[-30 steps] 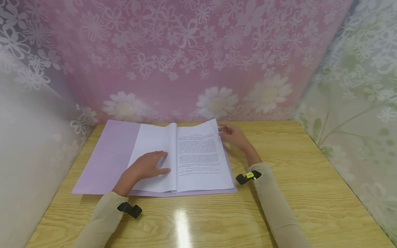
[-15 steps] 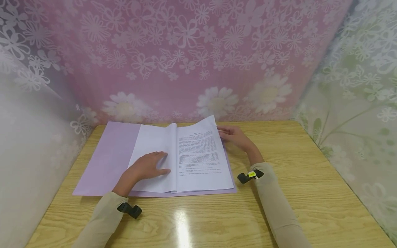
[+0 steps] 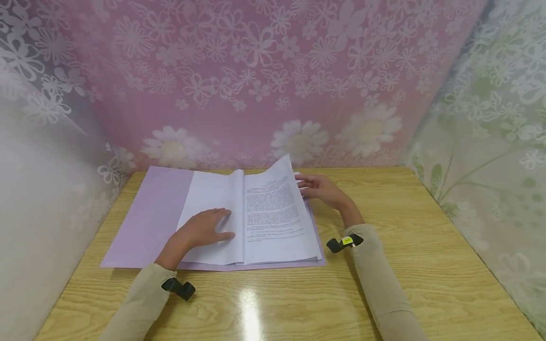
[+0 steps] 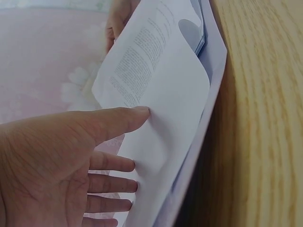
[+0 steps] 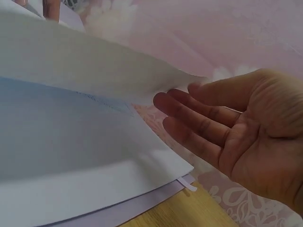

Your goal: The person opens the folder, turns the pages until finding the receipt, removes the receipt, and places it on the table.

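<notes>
A lilac folder (image 3: 145, 218) lies spread on the table, holding a stack of white sheets. My left hand (image 3: 200, 229) rests on the turned-over sheets (image 3: 211, 192), thumb and fingers stretched toward the fold; the left wrist view shows its fingertips on blank paper. On the right side, a printed page (image 3: 273, 213) curves up with its far corner raised. My right hand (image 5: 236, 123) pinches that page's outer edge, thumb on one side and fingertips on the other. Beneath the lifted page, more sheets (image 5: 94, 189) show in the right wrist view.
The folder lies on a wood-grain table (image 3: 426, 265). A pink floral backdrop (image 3: 256, 94) rises right behind the table's far edge, and pale floral sheets hang at both sides. A small white tab (image 5: 187, 184) sticks out from under the sheets.
The printed page's far corner has risen and bent leftward. My right hand has shifted slightly along with its edge. The left hand has stayed in place.
</notes>
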The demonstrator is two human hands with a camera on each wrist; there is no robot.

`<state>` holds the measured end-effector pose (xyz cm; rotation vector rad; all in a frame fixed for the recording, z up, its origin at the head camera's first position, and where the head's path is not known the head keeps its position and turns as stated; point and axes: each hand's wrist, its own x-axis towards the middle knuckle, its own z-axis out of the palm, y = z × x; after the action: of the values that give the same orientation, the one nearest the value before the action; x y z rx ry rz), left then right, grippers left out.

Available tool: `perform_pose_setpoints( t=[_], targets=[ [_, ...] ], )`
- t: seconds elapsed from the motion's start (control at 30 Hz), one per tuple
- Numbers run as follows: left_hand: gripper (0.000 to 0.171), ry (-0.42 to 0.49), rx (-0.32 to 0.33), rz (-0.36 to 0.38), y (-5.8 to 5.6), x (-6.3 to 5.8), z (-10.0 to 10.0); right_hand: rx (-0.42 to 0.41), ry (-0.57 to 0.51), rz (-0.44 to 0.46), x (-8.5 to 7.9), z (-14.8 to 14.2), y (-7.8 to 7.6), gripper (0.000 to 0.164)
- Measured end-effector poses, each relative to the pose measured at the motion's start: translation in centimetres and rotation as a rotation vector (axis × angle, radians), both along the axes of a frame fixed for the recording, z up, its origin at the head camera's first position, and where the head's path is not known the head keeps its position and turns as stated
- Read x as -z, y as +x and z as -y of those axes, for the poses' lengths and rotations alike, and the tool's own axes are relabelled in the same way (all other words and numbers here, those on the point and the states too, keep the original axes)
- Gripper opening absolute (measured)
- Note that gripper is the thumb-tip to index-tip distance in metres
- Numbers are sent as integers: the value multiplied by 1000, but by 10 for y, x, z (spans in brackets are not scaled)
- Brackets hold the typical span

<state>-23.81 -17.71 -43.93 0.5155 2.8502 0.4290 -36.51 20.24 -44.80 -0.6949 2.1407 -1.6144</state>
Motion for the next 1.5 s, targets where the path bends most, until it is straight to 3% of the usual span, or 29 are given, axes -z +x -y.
perform_pose_setpoints(
  t=[0.4, 0.73, 1.2, 1.5],
  targets=[
    [77, -26, 6, 35, 1, -7, 5, -96, 2, 13, -8, 15, 8, 64],
    [74, 9, 9, 38, 1, -7, 8, -180, 32, -97, -7, 31, 13, 63],
    [70, 2, 20, 22, 0, -6, 8, -134, 185, -158, -3, 55, 21, 78],
    [65, 6, 45, -13, 1, -9, 8, -147, 189, -150, -4, 69, 32, 80]
  ],
)
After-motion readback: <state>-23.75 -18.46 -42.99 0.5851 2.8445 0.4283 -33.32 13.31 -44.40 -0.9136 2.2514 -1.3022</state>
